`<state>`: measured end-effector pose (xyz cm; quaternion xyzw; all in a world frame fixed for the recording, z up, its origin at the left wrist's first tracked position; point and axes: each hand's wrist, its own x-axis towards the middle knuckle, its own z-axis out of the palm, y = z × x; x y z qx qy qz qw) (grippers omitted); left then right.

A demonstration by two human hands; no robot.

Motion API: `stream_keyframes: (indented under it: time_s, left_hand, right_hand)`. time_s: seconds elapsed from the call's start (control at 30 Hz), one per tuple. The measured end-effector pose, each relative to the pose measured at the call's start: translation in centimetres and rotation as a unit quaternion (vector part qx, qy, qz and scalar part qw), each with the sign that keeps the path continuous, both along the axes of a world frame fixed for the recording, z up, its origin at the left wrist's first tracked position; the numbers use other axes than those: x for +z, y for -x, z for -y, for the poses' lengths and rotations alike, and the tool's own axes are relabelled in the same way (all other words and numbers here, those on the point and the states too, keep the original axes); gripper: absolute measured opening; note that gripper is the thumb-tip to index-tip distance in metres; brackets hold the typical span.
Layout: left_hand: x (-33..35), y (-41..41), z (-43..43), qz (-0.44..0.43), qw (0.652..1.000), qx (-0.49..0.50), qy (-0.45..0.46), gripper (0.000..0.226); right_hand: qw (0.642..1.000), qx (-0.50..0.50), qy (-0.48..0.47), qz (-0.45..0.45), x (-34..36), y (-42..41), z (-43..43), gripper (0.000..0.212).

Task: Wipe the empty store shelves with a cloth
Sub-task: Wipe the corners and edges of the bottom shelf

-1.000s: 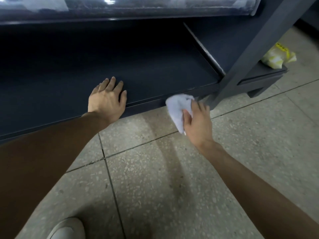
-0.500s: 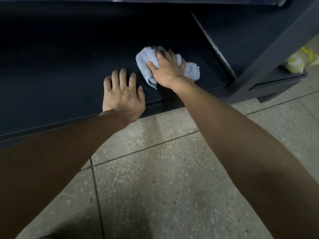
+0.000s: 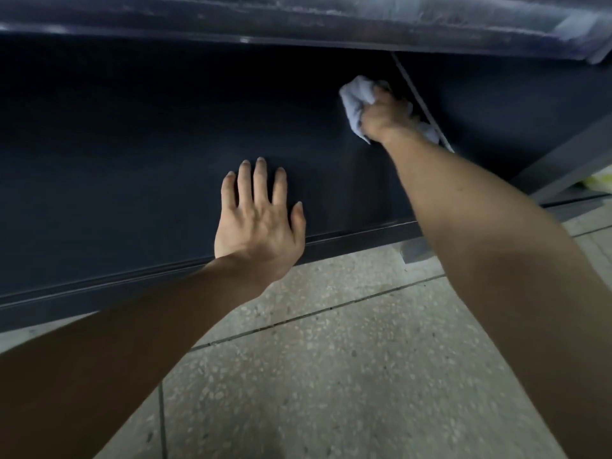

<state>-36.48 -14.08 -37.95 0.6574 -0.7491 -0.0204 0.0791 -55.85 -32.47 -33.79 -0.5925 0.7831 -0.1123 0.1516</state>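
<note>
A dark, bare bottom shelf (image 3: pixel 132 167) runs across the upper half of the view, low above the floor. My right hand (image 3: pixel 385 115) is deep on the shelf at the right, close to a slanted divider rail (image 3: pixel 420 97), and grips a crumpled pale blue cloth (image 3: pixel 356 97) pressed on the shelf surface. My left hand (image 3: pixel 260 220) lies flat on the shelf near its front edge, fingers spread, holding nothing.
The front lip of the shelf above (image 3: pixel 298 18) overhangs at the top. A grey upright post (image 3: pixel 563 160) stands at the right with a yellow package (image 3: pixel 601 180) behind it. Speckled floor tiles (image 3: pixel 331 376) fill the foreground.
My right hand has carried the cloth from the shelf's front edge onto the shelf and then farther back and right, toward the divider. My left hand has stayed flat near the front edge.
</note>
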Motion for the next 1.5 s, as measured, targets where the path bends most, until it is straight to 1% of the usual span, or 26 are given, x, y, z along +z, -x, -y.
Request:
stream_keyframes:
  time_s: [0.07, 0.1, 0.13, 0.2, 0.27, 0.37, 0.47, 0.57, 0.63, 0.7, 0.8, 0.83, 0.87, 0.93, 1.0, 1.03, 1.1, 1.13, 1.23, 1.33, 1.5]
  left_hand:
    - [0.0, 0.0, -0.1, 0.001, 1.000, -0.001, -0.001, 0.068]
    - [0.0, 0.0, -0.1, 0.004, 1.000, -0.003, -0.001, 0.067]
    - [0.0, 0.1, -0.3, 0.005, 1.000, -0.005, -0.002, 0.066]
    - [0.1, 0.1, -0.3, 0.008, 1.000, -0.010, -0.001, 0.065]
    - [0.1, 0.0, -0.3, 0.006, 1.000, -0.012, -0.005, 0.065]
    - [0.2, -0.2, -0.5, -0.002, 1.000, -0.015, -0.014, 0.065]
    - [0.4, -0.9, -1.4, -0.005, 0.999, -0.032, -0.021, 0.064]
    - [0.7, -2.0, -2.3, -0.004, 0.998, -0.053, -0.031, 0.063]
    - [1.0, -2.8, -2.7, 0.003, 0.997, -0.067, -0.034, 0.061]
    - [1.3, -3.7, -2.9, 0.011, 0.997, -0.076, -0.032, 0.059]
    - [1.3, -5.6, -2.9, 0.015, 0.998, -0.059, -0.014, 0.059]
    - [1.1, -6.2, -2.9, 0.020, 0.999, -0.047, -0.009, 0.061]
    - [0.8, -6.9, -2.9, 0.026, 0.999, -0.036, -0.007, 0.063]
    - [0.2, -7.6, -2.9, 0.030, 0.999, -0.014, -0.006, 0.066]
    - [-0.1, -7.8, -2.8, 0.025, 1.000, -0.001, 0.004, 0.065]
    - [-0.1, -7.8, -2.9, 0.024, 1.000, 0.002, 0.012, 0.064]
    - [-0.1, -7.9, -2.9, 0.022, 1.000, 0.002, 0.017, 0.064]
    - [-0.1, -8.0, -2.8, 0.018, 1.000, 0.003, 0.015, 0.064]
    - [0.0, -8.6, -2.9, 0.007, 1.000, -0.007, 0.014, 0.065]
    - [-0.2, -11.1, -4.0, 0.005, 1.000, -0.015, 0.024, 0.067]
    - [-0.3, -20.3, -7.2, 0.011, 0.996, 0.083, 0.035, 0.070]
  right_hand:
    - [0.998, -0.061, 0.009, -0.004, 0.1, 1.3, -1.5, 0.061]
    - [0.996, -0.082, 0.014, -0.022, 0.1, 1.7, -2.5, 0.060]
    - [0.994, -0.088, 0.017, -0.054, 0.3, 2.1, -3.7, 0.059]
    - [0.988, -0.086, 0.025, -0.124, 0.5, 2.7, -6.5, 0.066]
    - [0.983, -0.102, 0.018, -0.150, 0.7, 3.0, -9.9, 0.069]
    - [0.982, -0.106, 0.010, -0.158, 0.3, 2.4, -14.7, 0.065]
    - [0.981, -0.113, 0.017, -0.160, 0.3, 1.6, -19.0, 0.055]
    - [0.985, -0.128, -0.015, -0.114, 0.3, 1.1, -21.5, 0.056]
    - [0.984, -0.128, -0.050, -0.114, 0.6, 0.9, -21.9, 0.049]
    - [0.986, -0.123, -0.040, -0.107, 1.6, 0.5, -22.0, 0.046]
    - [0.988, -0.112, 0.067, -0.077, 3.5, -1.1, -21.4, 0.054]
    - [0.988, -0.095, 0.100, -0.073, 4.4, -2.2, -21.1, 0.053]
    - [0.989, -0.069, 0.112, -0.072, 4.8, -3.3, -20.5, 0.050]
    - [0.995, -0.011, 0.081, -0.061, 4.7, -5.6, -19.0, 0.049]
    - [0.998, 0.013, 0.026, -0.051, 3.2, -7.8, -17.8, 0.050]
    - [0.997, 0.017, 0.010, -0.069, 2.0, -8.5, -17.3, 0.051]
    - [0.993, 0.017, 0.013, -0.112, -0.2, -9.4, -16.3, 0.055]
    - [0.993, 0.013, 0.019, -0.119, -1.0, -9.6, -15.8, 0.058]
    - [0.993, 0.000, 0.017, -0.118, -1.9, -9.8, -14.7, 0.060]
    - [0.993, 0.001, 0.025, -0.112, -2.2, -11.2, -14.0, 0.056]
    - [0.994, 0.065, 0.043, -0.077, -2.1, -17.6, -13.6, 0.057]
